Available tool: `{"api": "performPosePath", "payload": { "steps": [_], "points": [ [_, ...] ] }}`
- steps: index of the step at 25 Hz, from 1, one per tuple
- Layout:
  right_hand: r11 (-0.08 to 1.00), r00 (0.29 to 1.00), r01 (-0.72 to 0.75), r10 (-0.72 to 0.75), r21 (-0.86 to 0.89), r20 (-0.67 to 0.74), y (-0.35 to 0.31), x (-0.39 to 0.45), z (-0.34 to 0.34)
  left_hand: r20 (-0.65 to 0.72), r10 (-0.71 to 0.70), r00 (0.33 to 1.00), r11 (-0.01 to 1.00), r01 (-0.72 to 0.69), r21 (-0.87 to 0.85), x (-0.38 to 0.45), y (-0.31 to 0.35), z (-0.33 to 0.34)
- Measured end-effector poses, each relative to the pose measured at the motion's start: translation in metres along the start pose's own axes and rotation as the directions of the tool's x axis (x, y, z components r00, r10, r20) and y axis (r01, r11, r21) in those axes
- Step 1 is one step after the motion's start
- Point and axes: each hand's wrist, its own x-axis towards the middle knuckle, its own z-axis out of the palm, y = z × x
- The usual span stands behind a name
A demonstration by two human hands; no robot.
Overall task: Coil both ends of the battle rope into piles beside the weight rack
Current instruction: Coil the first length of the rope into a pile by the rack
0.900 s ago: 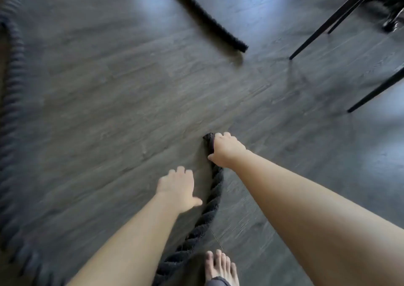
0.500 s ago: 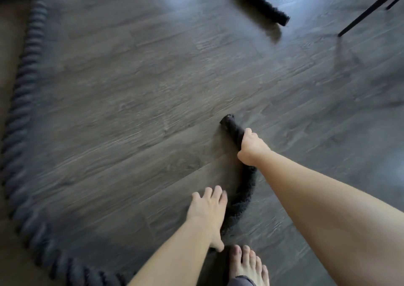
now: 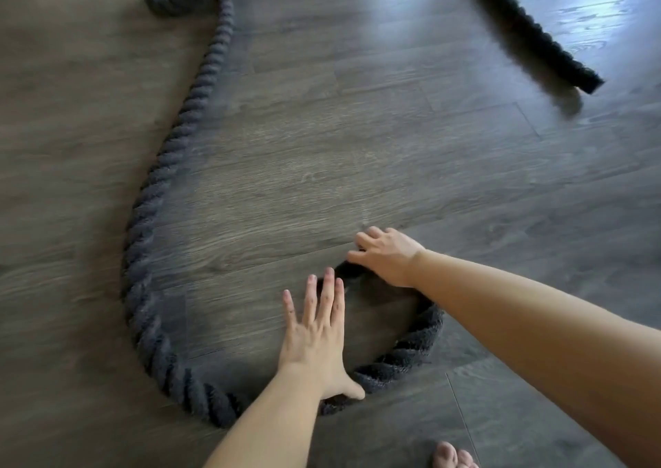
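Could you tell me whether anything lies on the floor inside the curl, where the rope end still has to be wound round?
Nothing visible but the left hand itself, flat on the floor inside the curve. The right hand is on the rope end; the other rope end lies well apart, upper right.

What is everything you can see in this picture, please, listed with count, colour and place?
Near rope end: one, dark grey, curled into a loop on the floor between the hands, running left and up to a small bend at top left.
Far rope end: one, black, lying straight at top right.
Floor: one, grey wood-look planks, under everything.
Right hand: one, fingers on the tip of the near rope end; whether it grips cannot be told.
Left hand: one, open, fingers spread flat, thumb beside the loop.
Foot: one, bare, toes at the bottom edge.
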Motion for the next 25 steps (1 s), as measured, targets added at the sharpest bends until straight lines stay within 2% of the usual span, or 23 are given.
{"api": "performPosePath", "payload": {
  "steps": [3, 6, 8, 10, 11, 13, 15, 16, 17, 19, 20, 21, 23, 25],
  "points": [
    [0.951, 0.96, 0.265, -0.276, -0.157, -0.054, -0.032, 0.033, -0.009, 0.006, -0.113, 0.994, 0.981, 0.113, -0.16, -0.001, -0.001, 0.006],
    [0.928, 0.933, 0.324, -0.346, -0.181, -0.102, -0.045, 0.045, -0.019, -0.005, -0.226, 0.974, 0.915, 0.21, -0.343, -0.006, 0.004, 0.014],
    [0.976, 0.974, 0.204, -0.21, -0.073, -0.088, -0.05, 0.048, -0.027, -0.024, -0.333, 0.943, 0.845, 0.287, -0.45, -0.003, 0.01, 0.017],
    [0.996, 0.999, -0.034, 0.035, 0.085, -0.006, -0.05, 0.053, -0.042, -0.02, -0.455, 0.89, 0.75, 0.371, -0.548, 0.004, 0.021, 0.011],
    [0.977, 0.987, -0.154, 0.145, 0.146, 0.069, -0.046, 0.058, -0.05, 0.007, -0.499, 0.866, 0.701, 0.409, -0.585, 0.008, 0.027, 0.005],
    [0.925, 0.938, -0.297, 0.234, 0.239, 0.257, -0.045, 0.064, -0.064, 0.047, -0.53, 0.847, 0.651, 0.441, -0.618, 0.015, 0.032, -0.003],
    [0.834, 0.886, -0.417, 0.284, 0.363, 0.366, -0.063, 0.064, -0.066, 0.038, -0.425, 0.904, 0.702, 0.356, -0.617, 0.017, 0.015, -0.008],
    [0.803, 0.874, -0.453, 0.312, 0.388, 0.374, -0.069, 0.067, -0.058, 0.034, -0.312, 0.95, 0.769, 0.274, -0.577, 0.017, -0.006, -0.013],
    [0.729, 0.84, -0.526, 0.365, 0.438, 0.401, -0.074, 0.071, -0.05, 0.056, -0.169, 0.984, 0.856, 0.175, -0.486, 0.015, -0.034, -0.019],
    [0.657, 0.823, -0.566, 0.413, 0.499, 0.389, -0.081, 0.077, -0.041, 0.123, 0.041, 0.992, 0.985, -0.019, -0.171, 0.007, -0.097, -0.036],
    [0.704, 0.846, -0.526, 0.377, 0.476, 0.378, -0.084, 0.077, -0.042, 0.128, 0.076, 0.989, 0.997, -0.076, -0.007, 0.002, -0.125, -0.042],
    [0.773, 0.876, -0.459, 0.311, 0.438, 0.368, -0.087, 0.078, -0.043, 0.113, 0.078, 0.99, 0.986, -0.094, 0.137, -0.003, -0.15, -0.045],
    [0.939, 0.951, -0.22, 0.146, 0.265, 0.271, -0.101, 0.077, -0.047, 0.121, 0.081, 0.989, 0.933, -0.118, 0.339, -0.012, -0.183, -0.038],
    [0.998, 0.989, 0.04, -0.047, 0.052, 0.141, -0.114, 0.074, -0.047, 0.159, 0.14, 0.977, 0.863, -0.2, 0.465, -0.019, -0.193, -0.024]
  ]
}}
